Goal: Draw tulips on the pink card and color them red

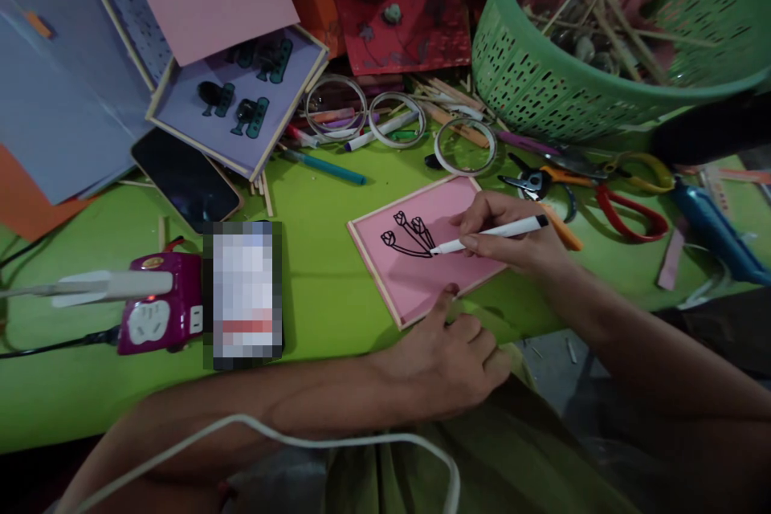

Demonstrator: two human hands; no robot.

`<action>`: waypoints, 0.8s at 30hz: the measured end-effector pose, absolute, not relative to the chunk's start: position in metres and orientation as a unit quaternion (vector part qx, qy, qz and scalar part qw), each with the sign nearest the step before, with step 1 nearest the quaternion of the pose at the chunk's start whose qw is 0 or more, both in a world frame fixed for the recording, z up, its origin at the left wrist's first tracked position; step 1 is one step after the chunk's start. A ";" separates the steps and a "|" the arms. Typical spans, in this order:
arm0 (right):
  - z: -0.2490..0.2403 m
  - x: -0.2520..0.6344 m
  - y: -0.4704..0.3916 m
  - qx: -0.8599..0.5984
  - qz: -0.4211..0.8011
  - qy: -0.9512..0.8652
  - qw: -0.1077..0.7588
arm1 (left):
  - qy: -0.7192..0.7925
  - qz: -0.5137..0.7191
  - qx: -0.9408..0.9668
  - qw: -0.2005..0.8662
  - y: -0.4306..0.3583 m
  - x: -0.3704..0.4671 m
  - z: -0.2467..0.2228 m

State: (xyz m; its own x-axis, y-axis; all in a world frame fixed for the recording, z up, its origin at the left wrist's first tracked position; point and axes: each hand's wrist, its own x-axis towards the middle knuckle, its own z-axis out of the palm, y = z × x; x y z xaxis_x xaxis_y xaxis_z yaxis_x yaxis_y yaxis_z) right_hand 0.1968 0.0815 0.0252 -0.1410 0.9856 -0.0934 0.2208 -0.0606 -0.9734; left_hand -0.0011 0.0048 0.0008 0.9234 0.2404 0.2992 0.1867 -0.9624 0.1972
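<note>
My right hand point(503, 233) grips a white marker point(511, 229) with a black end, its tip touching a pink card point(415, 289) edged with thin wooden sticks. Black outlined flowers point(406, 233) with curved stems are drawn on the card, and the marker tip meets the base of the stems. My left hand point(451, 353) lies at the card's near edge, one finger extended onto the border and the other fingers curled loosely. Nothing shows in its grasp. Part of the card's right side is hidden under my right hand.
A purple power strip point(160, 257) and a lit phone point(246, 289) are at left, a dark phone point(186, 177) behind them. Tape rolls point(465, 146), pens and scissors point(632, 213) lie beyond the card. A green basket point(530, 80) stands back right; a glue gun point(716, 233) is far right.
</note>
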 end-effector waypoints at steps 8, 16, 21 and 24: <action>0.018 0.199 0.082 -0.501 0.524 -0.515 0.457 | 0.106 0.144 0.980 0.093 0.005 -0.003 0.002; 0.025 0.201 0.092 -0.488 0.523 -0.460 0.526 | 0.109 0.144 0.978 0.101 0.008 -0.003 0.006; 0.026 0.201 0.093 -0.470 0.524 -0.440 0.558 | 0.107 0.150 0.978 0.095 0.007 -0.003 0.002; 0.026 0.202 0.093 -0.468 0.526 -0.444 0.554 | 0.107 0.168 0.976 0.089 0.007 -0.002 -0.001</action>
State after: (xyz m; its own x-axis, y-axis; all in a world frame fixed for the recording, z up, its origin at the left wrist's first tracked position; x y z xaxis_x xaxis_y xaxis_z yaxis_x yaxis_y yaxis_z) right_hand 0.2020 0.0927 0.0264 0.0528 0.9986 -0.0003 -0.1671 0.0085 -0.9859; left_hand -0.0024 0.0071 -0.0010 0.9204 0.2394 0.3091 0.1797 -0.9612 0.2092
